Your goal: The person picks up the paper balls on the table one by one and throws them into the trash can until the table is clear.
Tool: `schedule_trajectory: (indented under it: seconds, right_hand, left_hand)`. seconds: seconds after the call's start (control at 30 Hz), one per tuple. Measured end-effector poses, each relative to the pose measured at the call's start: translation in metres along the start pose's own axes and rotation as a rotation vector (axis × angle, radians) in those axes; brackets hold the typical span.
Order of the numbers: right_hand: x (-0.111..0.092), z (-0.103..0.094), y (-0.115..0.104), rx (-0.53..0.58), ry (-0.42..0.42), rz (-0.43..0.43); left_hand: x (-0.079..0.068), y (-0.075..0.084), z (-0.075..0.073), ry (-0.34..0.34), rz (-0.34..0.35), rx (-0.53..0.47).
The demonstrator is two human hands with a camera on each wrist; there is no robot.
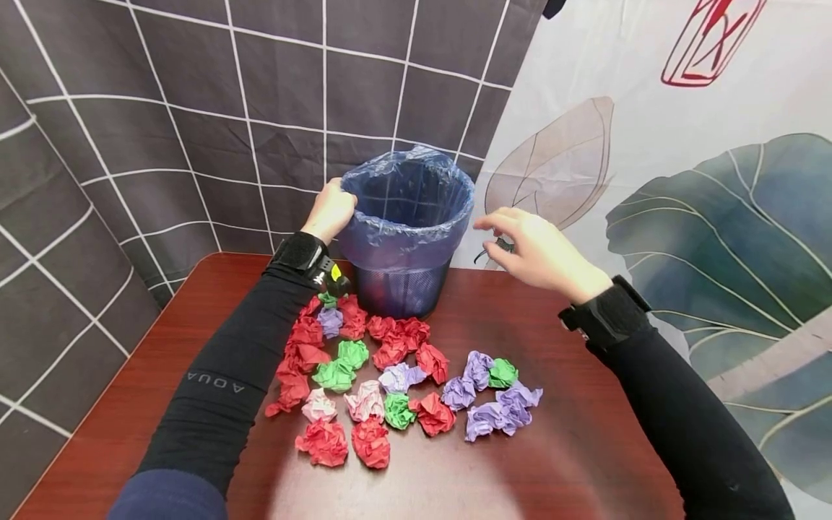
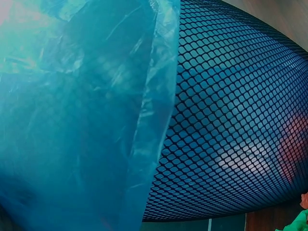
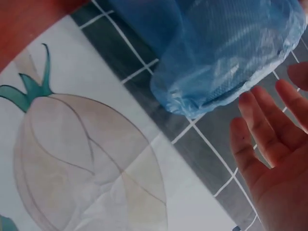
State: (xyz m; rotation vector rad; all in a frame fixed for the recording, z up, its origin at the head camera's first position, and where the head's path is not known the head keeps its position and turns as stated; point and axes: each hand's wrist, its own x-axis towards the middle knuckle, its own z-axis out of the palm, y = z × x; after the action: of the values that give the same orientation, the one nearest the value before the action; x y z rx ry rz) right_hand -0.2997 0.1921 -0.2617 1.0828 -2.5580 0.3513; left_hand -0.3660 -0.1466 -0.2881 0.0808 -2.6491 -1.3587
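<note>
A black mesh waste bin (image 1: pixel 403 292) stands at the back of the table, lined with a blue plastic bag (image 1: pixel 416 242) folded over its rim. My left hand (image 1: pixel 333 209) grips the bin's rim on the left side, its fingertips partly hidden. To the right of the rim, my right hand (image 1: pixel 536 249) hovers with its fingers spread and nothing in them. In the right wrist view, the fingers (image 3: pixel 269 130) stand apart from the bag's edge. Through the mesh (image 2: pixel 231 96) in the left wrist view, blurred pink and red patches show.
Crumpled paper balls lie before the bin: several red ones (image 1: pixel 323 443), green ones (image 1: pixel 334 375), purple ones (image 1: pixel 487 420) and pink ones (image 1: pixel 366 401). The brown table (image 1: pixel 572 448) meets a grey gridded cloth (image 1: pixel 279 87) and a leaf-patterned cloth (image 1: pixel 715 238) behind.
</note>
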Motion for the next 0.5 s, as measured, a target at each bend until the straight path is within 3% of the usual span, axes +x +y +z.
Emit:
schedule_trajectory:
  seconds: [0.3,0.5]
  right_hand:
    - [-0.06,0.012,-0.001,0.009,-0.092,0.04]
    - [-0.094,0.032,0.007,0.044,-0.172,0.093]
  left_hand:
    - [0.0,-0.001,-0.002,-0.007,-0.011,-0.004]
    - [0.001,0.001,-0.001,-0.011,-0.008,0.007]
